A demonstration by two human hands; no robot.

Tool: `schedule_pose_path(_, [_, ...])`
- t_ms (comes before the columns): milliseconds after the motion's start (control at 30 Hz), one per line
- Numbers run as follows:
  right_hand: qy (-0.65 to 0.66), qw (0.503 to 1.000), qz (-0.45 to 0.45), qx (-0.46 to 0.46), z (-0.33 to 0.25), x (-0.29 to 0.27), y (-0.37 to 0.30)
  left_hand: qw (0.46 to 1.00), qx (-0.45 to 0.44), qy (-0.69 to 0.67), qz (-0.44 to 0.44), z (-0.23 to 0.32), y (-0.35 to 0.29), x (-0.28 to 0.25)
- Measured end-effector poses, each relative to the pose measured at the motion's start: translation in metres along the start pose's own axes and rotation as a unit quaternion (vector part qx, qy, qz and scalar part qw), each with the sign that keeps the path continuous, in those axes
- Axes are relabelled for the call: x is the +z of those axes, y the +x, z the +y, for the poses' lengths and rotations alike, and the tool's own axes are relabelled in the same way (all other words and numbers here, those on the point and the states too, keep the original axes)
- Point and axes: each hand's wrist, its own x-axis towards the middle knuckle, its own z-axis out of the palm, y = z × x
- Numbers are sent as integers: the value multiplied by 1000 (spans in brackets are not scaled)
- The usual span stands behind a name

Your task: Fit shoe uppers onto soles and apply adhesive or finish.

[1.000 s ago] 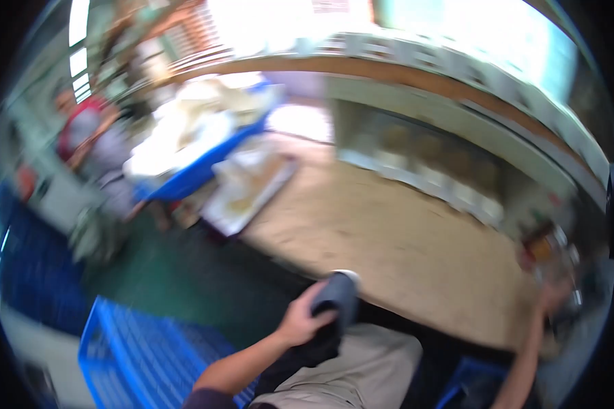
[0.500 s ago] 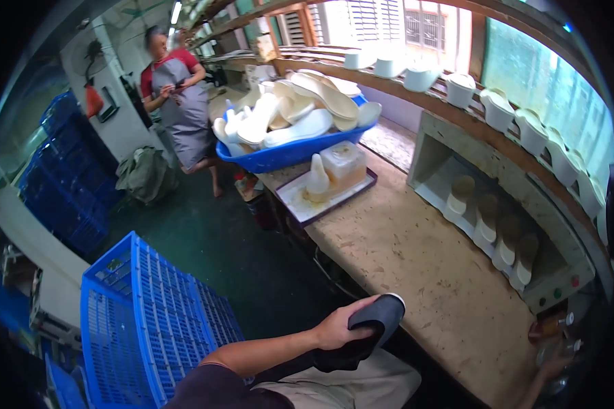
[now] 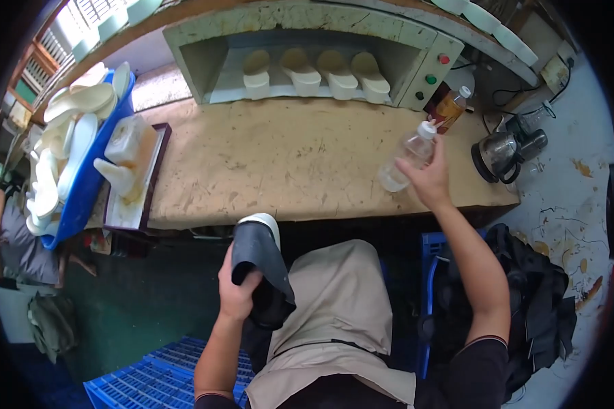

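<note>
My left hand (image 3: 235, 290) is closed round a dark shoe upper (image 3: 260, 255) with a white end, held above my lap in front of the table edge. On the right, my right hand (image 3: 430, 178) grips a clear plastic bottle (image 3: 411, 155) with a white cap. The bottle leans over the table, its base toward the left; I cannot tell whether the base touches the tabletop. Just behind it stands a second bottle (image 3: 450, 109) with an orange label and a white cap.
The brown table (image 3: 286, 160) spans the front. Several pale shoe soles (image 3: 300, 71) sit inside an open heater box (image 3: 416, 85). At left are a tray (image 3: 133, 208) and a blue basin (image 3: 82, 208) of soles. A metal kettle (image 3: 498, 153), dark cloth (image 3: 518, 293) and blue crates (image 3: 157, 375) are nearby.
My view has swung to the right. My right hand has come from the far right edge with the clear bottle, now in full view. My left hand still holds the shoe upper.
</note>
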Motion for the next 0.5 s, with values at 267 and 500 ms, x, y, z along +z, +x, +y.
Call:
schedule_pose_path(267, [-40, 999, 34, 2, 9, 82, -38, 991, -44, -49, 118, -29, -29, -79])
schedule_pose_path(500, [-58, 994, 78, 43, 2, 87, -40, 991, -27, 30, 128, -24, -27, -85])
